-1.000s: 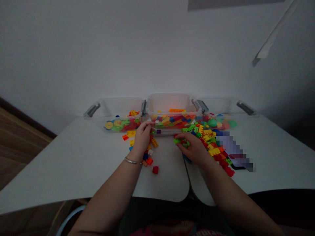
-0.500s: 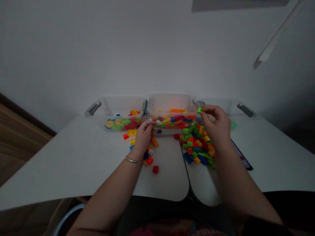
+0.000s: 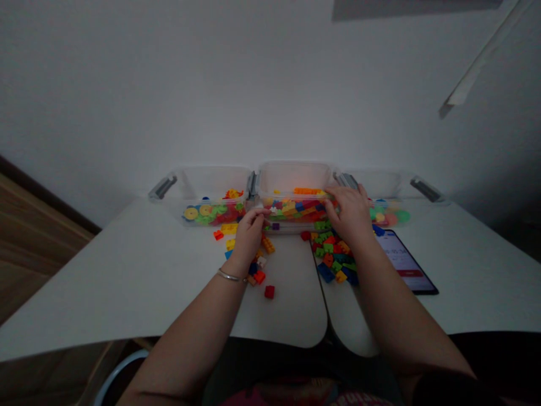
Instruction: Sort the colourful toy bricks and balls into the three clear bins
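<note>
My left hand [image 3: 249,232] rests with curled fingers pinched on the front rim of the middle clear bin [image 3: 296,171], which holds mixed coloured bricks. A thin bracelet [image 3: 229,276] circles that wrist. My right hand [image 3: 349,212] lies palm down over the bin's right front corner, fingers stretched left above the bricks inside, with no brick visible in them. Just below that hand a pile of loose bricks [image 3: 333,258] lies on the white table [image 3: 127,282]. A smaller scatter of bricks [image 3: 258,265] lies beside my left wrist, with a single red brick [image 3: 269,291] nearer me.
A left bin [image 3: 211,180] holds gear-like discs and bricks. A right bin [image 3: 386,183] holds round green and pink pieces. A phone [image 3: 403,262] with a lit screen lies right of my right forearm. A seam [image 3: 322,304] splits the two desk tops.
My right hand rose from the pile with a green brick pinched, then moved left and down onto the middle bin; the brick no longer shows. My left hand stayed at the rim.
</note>
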### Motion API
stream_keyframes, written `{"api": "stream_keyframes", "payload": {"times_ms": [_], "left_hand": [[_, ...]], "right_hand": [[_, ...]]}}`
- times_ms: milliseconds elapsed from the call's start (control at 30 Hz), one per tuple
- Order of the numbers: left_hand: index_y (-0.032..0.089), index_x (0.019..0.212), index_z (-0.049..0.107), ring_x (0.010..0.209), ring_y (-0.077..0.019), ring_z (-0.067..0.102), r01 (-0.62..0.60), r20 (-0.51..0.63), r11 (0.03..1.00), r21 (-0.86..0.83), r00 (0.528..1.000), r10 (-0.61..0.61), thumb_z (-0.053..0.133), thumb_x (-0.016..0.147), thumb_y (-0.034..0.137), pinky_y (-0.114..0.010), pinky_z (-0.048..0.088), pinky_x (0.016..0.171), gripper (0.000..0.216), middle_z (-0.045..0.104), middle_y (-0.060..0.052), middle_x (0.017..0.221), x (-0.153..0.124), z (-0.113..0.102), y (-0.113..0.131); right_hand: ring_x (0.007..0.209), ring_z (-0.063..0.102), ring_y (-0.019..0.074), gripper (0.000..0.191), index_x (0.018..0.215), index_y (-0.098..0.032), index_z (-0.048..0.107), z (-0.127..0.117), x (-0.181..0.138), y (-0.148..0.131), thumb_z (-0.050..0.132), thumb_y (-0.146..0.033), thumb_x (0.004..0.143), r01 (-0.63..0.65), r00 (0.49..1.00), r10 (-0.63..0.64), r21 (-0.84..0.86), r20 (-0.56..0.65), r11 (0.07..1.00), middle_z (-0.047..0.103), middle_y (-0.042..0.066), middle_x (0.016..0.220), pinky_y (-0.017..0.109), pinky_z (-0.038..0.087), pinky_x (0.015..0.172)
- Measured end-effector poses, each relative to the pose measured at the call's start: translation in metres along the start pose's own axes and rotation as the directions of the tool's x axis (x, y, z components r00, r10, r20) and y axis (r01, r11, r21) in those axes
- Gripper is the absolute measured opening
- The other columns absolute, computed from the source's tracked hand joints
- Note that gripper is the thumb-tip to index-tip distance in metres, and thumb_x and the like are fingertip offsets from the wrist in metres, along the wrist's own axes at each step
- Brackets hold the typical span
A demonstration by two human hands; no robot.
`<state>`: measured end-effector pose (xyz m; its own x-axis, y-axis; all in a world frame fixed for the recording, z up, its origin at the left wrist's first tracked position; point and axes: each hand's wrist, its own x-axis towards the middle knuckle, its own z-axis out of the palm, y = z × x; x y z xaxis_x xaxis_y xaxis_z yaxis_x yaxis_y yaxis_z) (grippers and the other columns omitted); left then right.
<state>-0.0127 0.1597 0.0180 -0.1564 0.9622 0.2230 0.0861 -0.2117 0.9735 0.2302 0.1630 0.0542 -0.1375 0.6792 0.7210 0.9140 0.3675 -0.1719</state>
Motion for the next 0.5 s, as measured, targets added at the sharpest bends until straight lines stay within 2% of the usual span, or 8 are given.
{"api": "stream_keyframes", "payload": {"times_ms": [100, 300, 500], "left_hand": [[0.019, 0.086, 0.068, 0.068, -0.0136, 0.058, 0.002, 0.006, 1.0, -0.013, 1.0, -0.002, 0.051, 0.081, 0.028, -0.024, 0.045, 0.062, 0.02, 0.066, -0.002, 0.08, 0.0, 0.0, 0.0], [0.019, 0.086, 0.068, 0.068, -0.0136, 0.057, -0.006, 0.014, 1.0, -0.004, 1.0, 0.006, 0.051, 0.078, 0.027, -0.023, 0.046, 0.062, 0.02, 0.065, -0.002, 0.078, -0.001, 0.001, 0.001], [0.019, 0.085, 0.069, 0.068, -0.0134, 0.059, 0.006, 0.021, 1.0, -0.018, 1.0, -0.006, 0.052, 0.077, 0.027, -0.022, 0.044, 0.056, 0.02, 0.066, -0.002, 0.081, -0.001, 0.002, 0.0]], "right_hand": [[0.113, 0.059, 0.0298, 0.032, 0.116, -0.017, 0.062, 0.001, -0.002, 0.002, 0.049, -0.031, 0.091, 0.031, 0.999, -0.031, -0.042, 0.01, 0.999, 0.067, 0.014, 0.118, 0.058, 0.025, 0.113], [0.123, 0.051, 0.0323, 0.038, 0.123, -0.014, 0.057, 0.001, -0.004, 0.009, 0.05, -0.028, 0.088, 0.0, 1.0, 0.0, 0.038, 0.003, 0.999, 0.064, 0.017, 0.122, 0.054, 0.038, 0.105], [0.119, 0.055, 0.0298, 0.029, 0.112, -0.021, 0.065, -0.024, -0.009, 0.011, 0.052, -0.028, 0.086, -0.029, 0.997, 0.036, 0.094, -0.073, 0.995, 0.068, 0.009, 0.118, 0.052, 0.04, 0.104]]}}
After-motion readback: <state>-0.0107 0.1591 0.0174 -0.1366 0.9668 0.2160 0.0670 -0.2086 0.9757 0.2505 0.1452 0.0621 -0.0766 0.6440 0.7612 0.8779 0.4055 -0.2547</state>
